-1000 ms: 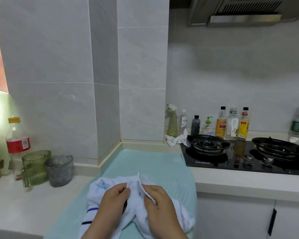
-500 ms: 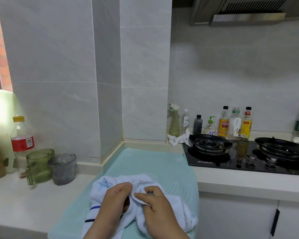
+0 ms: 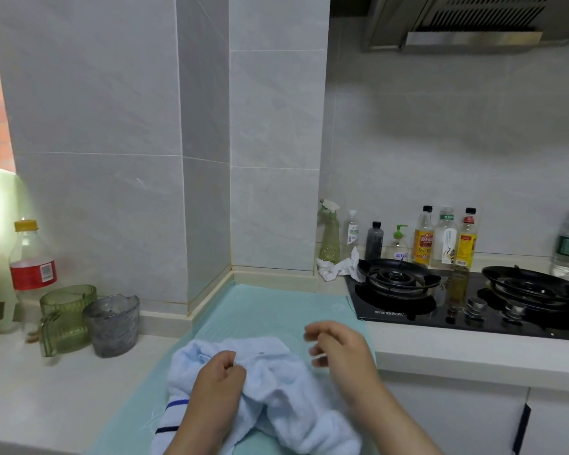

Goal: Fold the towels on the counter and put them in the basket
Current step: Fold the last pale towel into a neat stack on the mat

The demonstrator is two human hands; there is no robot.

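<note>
A crumpled pale blue towel [image 3: 278, 385] with dark blue stripes at one end lies on a mint green mat [image 3: 270, 310] on the counter. My left hand [image 3: 219, 377] grips a bunch of the towel near its middle, fingers curled into the cloth. My right hand [image 3: 337, 348] hovers just right of the towel with fingers loosely bent, blurred, holding nothing. No basket is in view.
Left of the mat stand a green mug [image 3: 64, 318], a grey measuring cup [image 3: 114, 325] and a red-labelled bottle [image 3: 32, 261]. A black gas hob [image 3: 467, 297] lies to the right, with several bottles [image 3: 422, 238] and a white rag [image 3: 339, 269] behind it.
My right hand has let go of the towel edge it pinched and lifted away to the right. My left hand keeps its grip on the cloth.
</note>
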